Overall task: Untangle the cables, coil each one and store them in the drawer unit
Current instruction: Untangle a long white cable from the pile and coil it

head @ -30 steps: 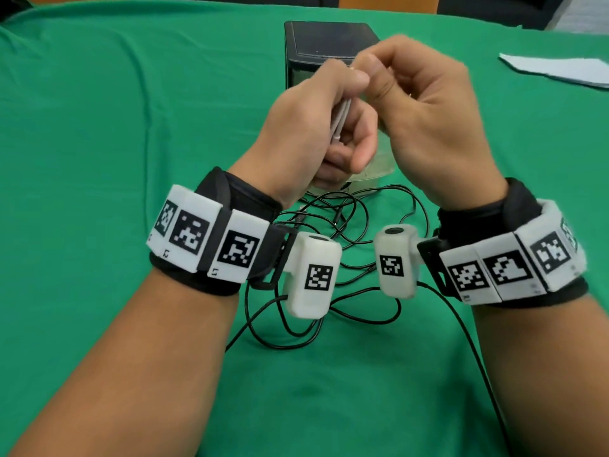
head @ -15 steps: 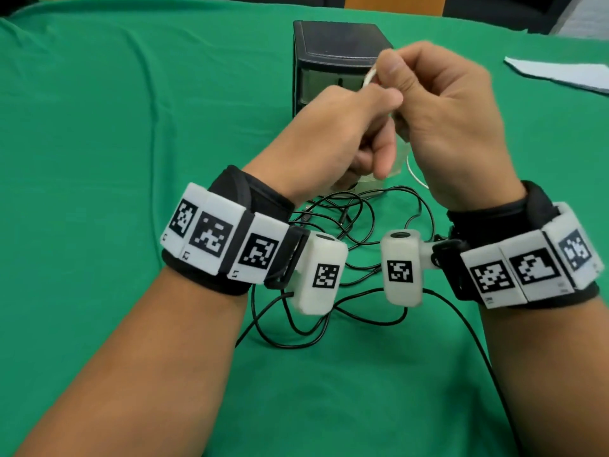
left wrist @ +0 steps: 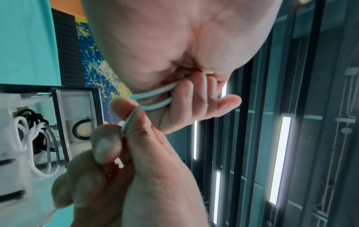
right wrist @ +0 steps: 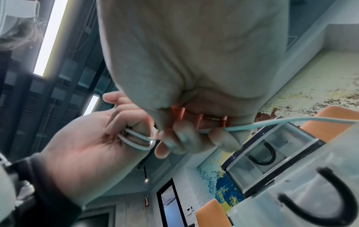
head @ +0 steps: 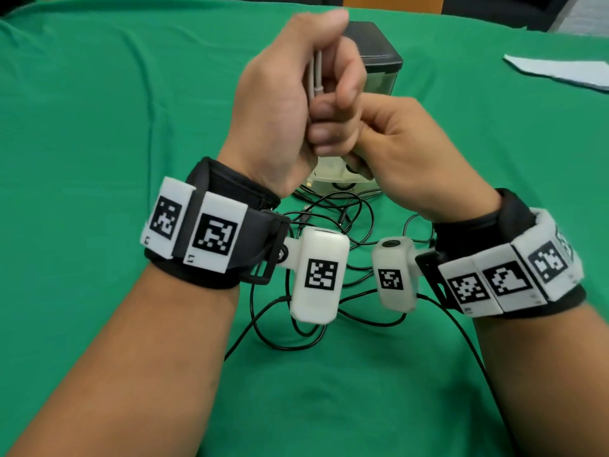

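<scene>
My left hand is raised above the table and grips a bundle of white cable loops in its curled fingers. The left wrist view shows those loops wound round the fingers. My right hand sits just below and right of the left, pinching the same cable's free run. A tangle of black cable lies on the green cloth under my wrists. The black drawer unit stands behind my hands, its clear drawer pulled out. Coiled white and black cables lie in that drawer.
A green cloth covers the table. A white sheet of paper lies at the far right. One black lead runs off toward the near right edge. A shut drawer with a black handle shows in the unit.
My left hand has risen with the white loops. My right hand has dropped from above the left to below and right of it, bringing the cable round.
</scene>
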Motion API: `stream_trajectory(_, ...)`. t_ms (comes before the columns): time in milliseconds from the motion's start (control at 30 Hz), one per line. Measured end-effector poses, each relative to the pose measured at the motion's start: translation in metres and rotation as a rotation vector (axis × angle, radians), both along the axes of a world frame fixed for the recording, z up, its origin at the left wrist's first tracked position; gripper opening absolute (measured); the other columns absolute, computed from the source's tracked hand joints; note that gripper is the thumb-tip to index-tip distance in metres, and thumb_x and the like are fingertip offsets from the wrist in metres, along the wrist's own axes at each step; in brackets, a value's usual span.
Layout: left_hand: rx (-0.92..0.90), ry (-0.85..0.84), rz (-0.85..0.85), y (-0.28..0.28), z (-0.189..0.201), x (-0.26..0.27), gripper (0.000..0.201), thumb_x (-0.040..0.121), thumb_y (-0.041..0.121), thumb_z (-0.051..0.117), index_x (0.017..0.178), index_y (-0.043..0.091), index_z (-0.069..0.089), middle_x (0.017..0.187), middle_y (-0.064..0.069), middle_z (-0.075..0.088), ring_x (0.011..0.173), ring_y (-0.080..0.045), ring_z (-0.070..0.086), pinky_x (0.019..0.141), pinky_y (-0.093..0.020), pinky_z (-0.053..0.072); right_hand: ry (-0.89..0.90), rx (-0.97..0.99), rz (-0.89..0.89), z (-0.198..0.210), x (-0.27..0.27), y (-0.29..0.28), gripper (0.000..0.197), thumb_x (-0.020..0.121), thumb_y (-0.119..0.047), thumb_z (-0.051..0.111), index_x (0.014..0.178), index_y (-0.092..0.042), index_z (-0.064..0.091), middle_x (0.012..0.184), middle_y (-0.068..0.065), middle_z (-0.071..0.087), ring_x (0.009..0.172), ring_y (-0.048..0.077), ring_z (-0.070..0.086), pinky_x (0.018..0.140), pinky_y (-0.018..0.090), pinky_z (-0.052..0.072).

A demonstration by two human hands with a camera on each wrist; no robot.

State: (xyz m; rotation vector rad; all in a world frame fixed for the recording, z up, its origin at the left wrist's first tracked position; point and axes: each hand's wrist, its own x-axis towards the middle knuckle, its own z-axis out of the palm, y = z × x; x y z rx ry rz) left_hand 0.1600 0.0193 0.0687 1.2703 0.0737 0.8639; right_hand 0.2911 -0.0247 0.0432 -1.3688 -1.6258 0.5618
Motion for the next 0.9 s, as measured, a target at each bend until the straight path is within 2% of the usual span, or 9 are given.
stream_trajectory(167, -0.096, -0.073, 0.023, -0.001, 0.001, 0.000, 0.039, 0.099, 0.021, 0.031, 0.066, 0.009, 0.046, 0.052, 0.003, 0.027, 0.045, -0.012, 0.022, 0.044, -0.026, 0.023, -0.100, -0.078, 0.070, 0.009, 0.002, -0.009, 0.029, 0.102, -0.022, 0.052, 0.078, -0.016, 0.067, 0.055, -0.009, 0.044, 0.049, 0.006, 0.034, 0.049, 0.018, 0.029)
stream_trajectory(300, -0.154, -0.117, 0.028, -0.004, 0.005, 0.002, 0.020, 0.091, 0.017, 0.037, 0.075, 0.010, 0.044, 0.059, 0.002, 0.030, 0.052, -0.012, 0.022, 0.050, -0.026, 0.023, -0.238, -0.138, 0.168, 0.016, 0.007, -0.017, 0.047, 0.102, -0.017, 0.053, 0.061, -0.040, 0.058, 0.057, -0.010, 0.048, 0.050, 0.002, 0.039, 0.052, 0.013, 0.033)
stream_trajectory(433, -0.155, -0.164, 0.121, 0.001, 0.001, 0.001, 0.018, 0.094, 0.013, 0.035, 0.079, 0.009, 0.045, 0.060, 0.002, 0.033, 0.053, -0.012, 0.026, 0.051, -0.026, 0.025, -0.380, -0.195, 0.194, 0.019, 0.004, -0.017, 0.046, 0.102, -0.017, 0.053, 0.065, -0.045, 0.060, 0.056, -0.013, 0.049, 0.052, 0.000, 0.043, 0.054, 0.012, 0.034)
stream_trajectory(467, -0.120, -0.167, 0.172, 0.003, 0.000, 0.001, 0.019, 0.094, 0.011, 0.035, 0.079, 0.008, 0.045, 0.060, 0.002, 0.034, 0.053, -0.012, 0.027, 0.051, -0.026, 0.026, -0.415, -0.212, 0.187, 0.020, 0.004, -0.018, 0.040, 0.101, -0.021, 0.054, 0.073, -0.047, 0.066, 0.055, -0.017, 0.052, 0.054, -0.002, 0.046, 0.056, 0.010, 0.035)
stream_trajectory(533, -0.021, -0.141, 0.303, 0.007, -0.003, 0.001, 0.018, 0.092, 0.009, 0.037, 0.077, 0.008, 0.047, 0.059, 0.002, 0.035, 0.052, -0.013, 0.028, 0.050, -0.027, 0.025, -0.466, -0.249, 0.192, 0.023, 0.004, -0.022, 0.019, 0.099, -0.028, 0.057, 0.094, -0.034, 0.075, 0.058, -0.025, 0.059, 0.060, -0.004, 0.053, 0.058, 0.009, 0.038)
stream_trajectory(633, 0.161, 0.022, 0.502, 0.017, -0.007, -0.003, 0.015, 0.086, 0.008, 0.040, 0.075, 0.012, 0.049, 0.058, 0.003, 0.036, 0.052, -0.013, 0.027, 0.050, -0.032, 0.019, -0.499, -0.252, 0.198, 0.029, 0.005, -0.029, 0.022, 0.094, -0.041, 0.062, 0.092, -0.025, 0.076, 0.060, -0.012, 0.059, 0.055, 0.005, 0.047, 0.053, 0.016, 0.038)
stream_trajectory(733, 0.365, 0.396, 0.662, 0.030, -0.014, -0.009, 0.018, 0.086, 0.016, 0.044, 0.071, 0.019, 0.054, 0.057, 0.004, 0.040, 0.050, -0.012, 0.034, 0.050, -0.029, 0.026, -0.402, -0.183, 0.195, 0.038, 0.005, -0.037, 0.021, 0.091, -0.040, 0.066, 0.084, -0.022, 0.075, 0.055, -0.009, 0.050, 0.051, 0.005, 0.037, 0.049, 0.018, 0.031)
stream_trajectory(800, 0.474, 0.640, 0.624, 0.032, -0.017, -0.013, 0.033, 0.092, 0.027, 0.044, 0.061, 0.023, 0.057, 0.050, 0.010, 0.044, 0.047, -0.008, 0.040, 0.052, -0.029, 0.031, -0.324, -0.068, 0.154, 0.044, 0.004, -0.040, 0.015, 0.091, -0.035, 0.068, 0.088, -0.022, 0.075, 0.063, -0.004, 0.063, 0.056, 0.011, 0.046, 0.054, 0.023, 0.039)
stream_trajectory(900, 0.416, 0.783, 0.456, 0.021, -0.014, -0.013, 0.069, 0.104, 0.050, 0.027, 0.060, 0.010, 0.061, 0.047, 0.003, 0.047, 0.042, -0.014, 0.042, 0.047, -0.024, 0.036, -0.198, 0.125, 0.078, 0.045, 0.005, -0.038, 0.012, 0.094, -0.021, 0.066, 0.095, -0.012, 0.074, 0.073, -0.013, 0.067, 0.064, -0.008, 0.055, 0.061, 0.007, 0.040)
